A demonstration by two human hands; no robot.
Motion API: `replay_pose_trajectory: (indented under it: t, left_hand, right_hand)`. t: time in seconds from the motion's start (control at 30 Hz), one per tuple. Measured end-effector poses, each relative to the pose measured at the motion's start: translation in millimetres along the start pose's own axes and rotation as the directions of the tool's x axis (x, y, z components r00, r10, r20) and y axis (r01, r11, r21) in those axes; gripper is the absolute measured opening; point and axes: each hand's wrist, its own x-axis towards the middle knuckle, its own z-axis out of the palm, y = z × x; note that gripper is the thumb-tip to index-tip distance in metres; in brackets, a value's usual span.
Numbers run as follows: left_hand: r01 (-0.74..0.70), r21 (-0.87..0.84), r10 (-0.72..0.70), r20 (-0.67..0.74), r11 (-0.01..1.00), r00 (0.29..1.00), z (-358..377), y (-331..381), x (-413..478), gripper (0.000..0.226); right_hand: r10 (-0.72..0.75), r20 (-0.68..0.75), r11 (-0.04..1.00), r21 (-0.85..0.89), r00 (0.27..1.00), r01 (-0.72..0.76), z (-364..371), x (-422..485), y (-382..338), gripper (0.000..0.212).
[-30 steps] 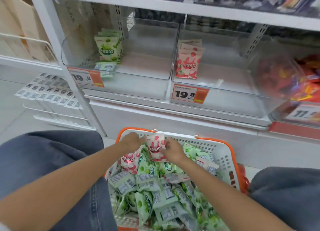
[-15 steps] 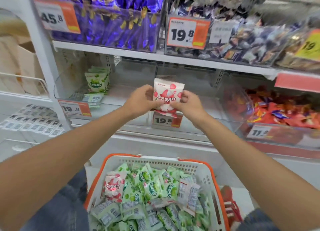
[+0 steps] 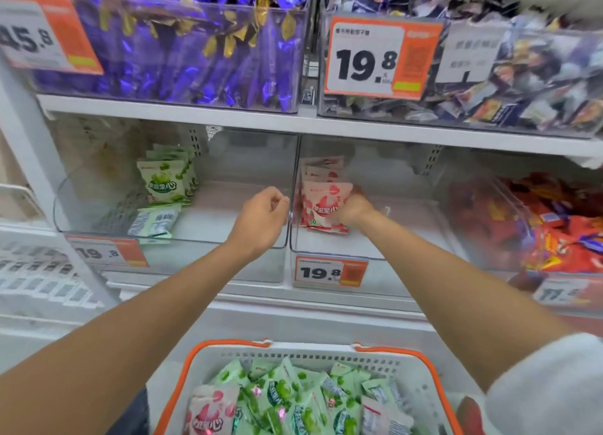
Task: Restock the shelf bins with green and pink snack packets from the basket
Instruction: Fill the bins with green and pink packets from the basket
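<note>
Packet (image 3: 321,206), pink, in bin (image 3: 391,260), right hand (image 3: 354,211) apparently gripping it

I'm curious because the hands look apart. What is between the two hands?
The head view shows the bins' clear side walls between the left hand and the right hand, plus the pink packet that the right hand holds.

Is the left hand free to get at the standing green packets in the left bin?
Probably yes. The left hand holds nothing and hovers at the open mouth of the left bin; nothing lies between it and the green packets.
</note>
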Motion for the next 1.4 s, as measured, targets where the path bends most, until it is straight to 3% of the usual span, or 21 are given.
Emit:
replay_pose_trajectory:
  t: [0.1,0.27,0.4,0.47,0.6,0.7,0.8,0.9,0.97,1.07,1.1,1.2,1.23,1.33,1.4]
  left_hand:
    - [-0.003,0.008,0.003,-0.012,1.0,1.0,1.2,-1.8,-1.0,0.023]
    - [-0.003,0.021,0.004,-0.03,1.0,1.0,1.4,-1.0,-3.1,0.023]
    - [0.016,0.015,-0.015,-0.04,1.0,0.999,1.0,-0.6,-3.7,0.022]
    - [0.016,-0.008,-0.016,-0.071,1.0,0.997,-1.1,2.3,-7.3,0.021]
    - [0.003,-0.009,-0.005,-0.178,1.0,0.984,-6.4,19.1,-30.4,0.02]
    - [-0.012,0.017,0.014,-0.172,1.0,0.985,-6.0,27.7,-59.9,0.022]
    - [0.035,0.068,-0.028,-0.096,0.997,0.995,2.0,19.9,-91.2,0.024]
    - [0.113,0.19,-0.135,0.109,0.975,0.985,12.7,-12.1,-116.2,0.025]
    - [0.146,0.25,-0.213,0.268,0.957,0.94,17.4,-42.5,-128.9,0.023]
    - [0.227,0.318,-0.343,0.379,0.92,0.859,17.4,-88.4,-146.9,0.021]
    - [0.247,0.34,-0.373,0.383,0.908,0.845,15.9,-102.4,-151.2,0.022]
    - [0.304,0.379,-0.447,0.385,0.874,0.807,15.4,-130.7,-160.2,0.021]
    - [0.318,0.365,-0.455,0.394,0.875,0.798,17.3,-135.7,-162.8,0.019]
    - [0.331,0.336,-0.456,0.427,0.882,0.781,24.3,-146.1,-170.9,0.023]
    - [0.297,0.348,-0.437,0.454,0.889,0.777,26.3,-149.5,-176.5,0.025]
  right_hand:
    - [-0.011,0.005,0.999,-0.05,1.0,0.011,10.7,4.1,-0.7,0.051]
    - [0.029,-0.038,0.999,-0.012,0.999,-0.03,19.4,7.1,-5.3,0.052]
    - [0.091,-0.011,0.994,0.059,0.996,-0.091,5.8,-5.9,-2.3,0.03]
    - [0.078,-0.06,0.996,0.052,0.995,-0.075,-2.7,-17.5,-0.1,0.031]
    - [-0.094,-0.239,0.995,-0.067,0.966,0.08,-12.4,-59.3,-2.0,0.02]
    - [-0.301,-0.333,0.953,-0.147,0.893,0.267,-10.5,-103.6,-2.0,0.012]
    - [-0.474,-0.351,0.879,-0.238,0.808,0.412,4.4,-150.1,6.8,0.008]
    - [-0.509,-0.214,0.854,-0.251,0.834,0.457,36.4,-183.7,35.7,0.008]
    - [-0.416,-0.026,0.888,-0.225,0.909,0.4,64.7,-195.9,68.0,0.007]
    - [-0.118,0.235,0.959,-0.226,0.965,0.172,106.5,-202.0,121.2,0.006]
    - [-0.007,0.297,0.956,-0.277,0.955,0.094,117.9,-201.5,134.5,0.003]
    - [0.219,0.425,0.923,-0.382,0.878,-0.045,146.2,-198.5,158.6,0.035]
    - [0.259,0.455,0.916,-0.397,0.852,-0.067,153.5,-198.5,163.1,0.037]
    - [0.302,0.507,0.915,-0.392,0.807,-0.096,172.0,-201.9,169.5,0.016]
    - [0.322,0.463,0.927,-0.333,0.826,-0.174,181.9,-203.2,172.6,0.009]
